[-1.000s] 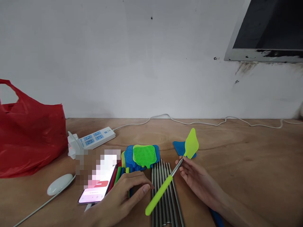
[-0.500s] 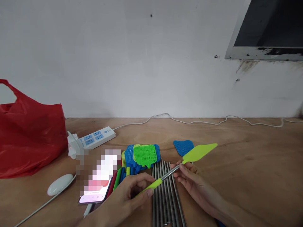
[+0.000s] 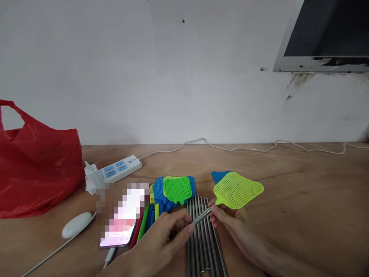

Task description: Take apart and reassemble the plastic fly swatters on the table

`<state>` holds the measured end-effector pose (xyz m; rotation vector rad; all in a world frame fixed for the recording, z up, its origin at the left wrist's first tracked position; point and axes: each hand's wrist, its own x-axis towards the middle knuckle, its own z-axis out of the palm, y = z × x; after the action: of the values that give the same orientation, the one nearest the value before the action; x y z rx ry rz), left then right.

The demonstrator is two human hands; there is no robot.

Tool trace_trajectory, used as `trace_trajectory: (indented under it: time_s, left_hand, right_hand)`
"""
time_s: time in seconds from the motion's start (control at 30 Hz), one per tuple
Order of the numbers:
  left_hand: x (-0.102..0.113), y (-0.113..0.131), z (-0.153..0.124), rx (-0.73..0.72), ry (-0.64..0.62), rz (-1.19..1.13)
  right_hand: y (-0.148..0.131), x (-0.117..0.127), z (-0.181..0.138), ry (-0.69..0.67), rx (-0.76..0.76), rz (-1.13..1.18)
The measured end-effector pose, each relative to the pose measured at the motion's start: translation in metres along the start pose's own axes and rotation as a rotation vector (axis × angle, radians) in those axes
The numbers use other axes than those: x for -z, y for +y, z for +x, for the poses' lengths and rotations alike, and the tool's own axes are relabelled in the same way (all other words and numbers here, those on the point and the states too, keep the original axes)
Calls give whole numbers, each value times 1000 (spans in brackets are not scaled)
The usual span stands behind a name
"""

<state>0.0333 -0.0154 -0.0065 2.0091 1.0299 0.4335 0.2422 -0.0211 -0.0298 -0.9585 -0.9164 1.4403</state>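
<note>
A fly swatter with a yellow-green perforated head (image 3: 238,189) and a metal rod is held between both hands. My right hand (image 3: 230,225) pinches the rod just below the head, which shows its broad face. My left hand (image 3: 165,242) closes around the other end, its thumb and fingers at the metal; the yellow-green grip is hidden there. Beneath the hands lies a row of loose metal rods (image 3: 204,246). Behind the held head, a blue swatter head (image 3: 219,176) shows partly. A pile of blue, yellow and green swatter heads (image 3: 177,188) lies left of it.
Coloured handle tubes (image 3: 143,223) lie beside a lit phone (image 3: 115,241). A white power strip (image 3: 122,169) with a plugged-in charger stands behind. A red plastic bag (image 3: 40,169) fills the left side, near a white oval device (image 3: 76,225). A white cable (image 3: 230,149) runs along the wall.
The swatter head has turned from nearly edge-on to showing its broad face. The yellow-green grip, visible before, is now hidden by my left hand, which has shifted slightly right.
</note>
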Motion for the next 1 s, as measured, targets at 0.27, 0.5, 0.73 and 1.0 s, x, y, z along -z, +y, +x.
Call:
trace_trajectory:
  time_s: [0.27, 0.5, 0.73, 1.0]
  left_hand:
    - [8, -2, -2, -58, 28, 146]
    - [7, -6, -11, -9, -2, 73]
    - [8, 2, -4, -44, 7, 123]
    - [2, 2, -4, -70, 11, 148]
  right_hand:
    - [-10, 9, 6, 207, 43, 139]
    - [-15, 29, 8, 213, 2, 121]
    - [-17, 12, -5, 224, -27, 119]
    - [-7, 1, -15, 35, -68, 43]
